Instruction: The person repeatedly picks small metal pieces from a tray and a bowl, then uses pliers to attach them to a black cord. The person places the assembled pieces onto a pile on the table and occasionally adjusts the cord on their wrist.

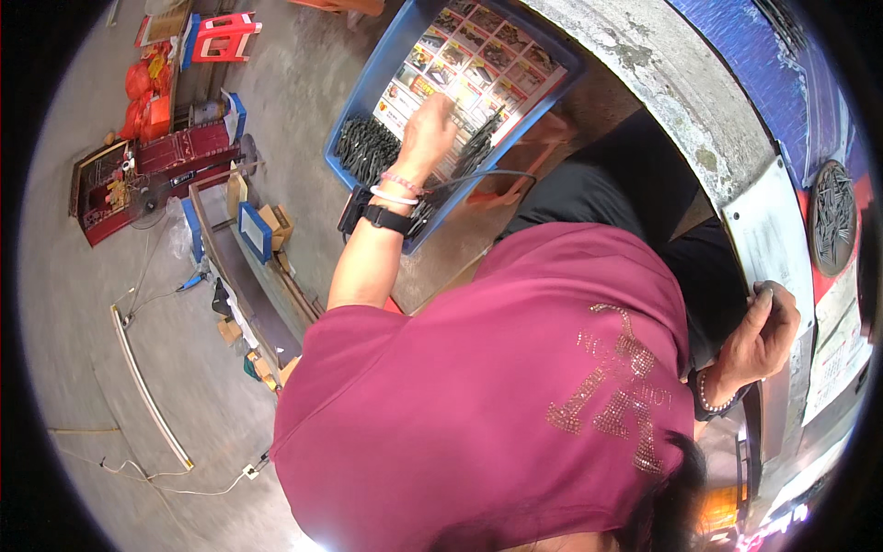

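Note:
My left hand (429, 132) reaches into a blue plastic crate (333, 147), over a printed sheet (501, 69) with rows of small pictures. Its fingers bend down and are mostly hidden, so any hold cannot be made out. Heaps of thin black pieces (366, 150) lie in the crate on either side of this hand. At the edge of the worn workbench, my right hand (762, 339) is closed, thumb and fingers pressed together beside a white metal plate (771, 230). Whatever may be in that pinch is too small to see.
An oval dish (834, 218) of slim grey metal pieces sits on the bench at the right. Beneath the crate is an orange stool (501, 193). Further left are a red stool (223, 39), a fan (149, 201), small cartons (276, 224) and a white cable (216, 492) on the floor.

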`<action>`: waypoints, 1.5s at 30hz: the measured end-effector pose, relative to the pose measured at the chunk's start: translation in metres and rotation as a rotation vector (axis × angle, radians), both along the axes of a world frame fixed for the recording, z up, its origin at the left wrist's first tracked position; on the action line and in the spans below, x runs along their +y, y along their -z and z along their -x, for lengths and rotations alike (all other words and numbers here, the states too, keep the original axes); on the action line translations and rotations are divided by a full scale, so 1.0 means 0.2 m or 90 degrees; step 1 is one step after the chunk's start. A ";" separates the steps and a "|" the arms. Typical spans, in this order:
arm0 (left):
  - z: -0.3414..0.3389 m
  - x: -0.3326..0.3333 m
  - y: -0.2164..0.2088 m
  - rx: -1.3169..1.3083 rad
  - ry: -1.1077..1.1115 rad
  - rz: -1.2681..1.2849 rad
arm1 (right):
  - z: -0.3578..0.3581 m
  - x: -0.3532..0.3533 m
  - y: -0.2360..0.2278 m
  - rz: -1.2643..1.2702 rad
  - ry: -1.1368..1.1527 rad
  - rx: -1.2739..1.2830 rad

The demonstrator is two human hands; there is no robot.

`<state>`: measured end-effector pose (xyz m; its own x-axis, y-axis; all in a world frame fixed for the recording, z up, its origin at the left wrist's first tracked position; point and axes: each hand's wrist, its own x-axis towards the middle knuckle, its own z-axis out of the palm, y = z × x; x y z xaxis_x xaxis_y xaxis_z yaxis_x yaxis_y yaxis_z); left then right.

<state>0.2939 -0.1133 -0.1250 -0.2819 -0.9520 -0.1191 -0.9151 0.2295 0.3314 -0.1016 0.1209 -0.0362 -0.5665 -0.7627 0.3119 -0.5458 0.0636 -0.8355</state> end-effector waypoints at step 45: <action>1.56 0.01 -0.32 1.323 -0.101 -0.814 | -0.41 -0.23 -0.13 -0.016 -0.484 0.033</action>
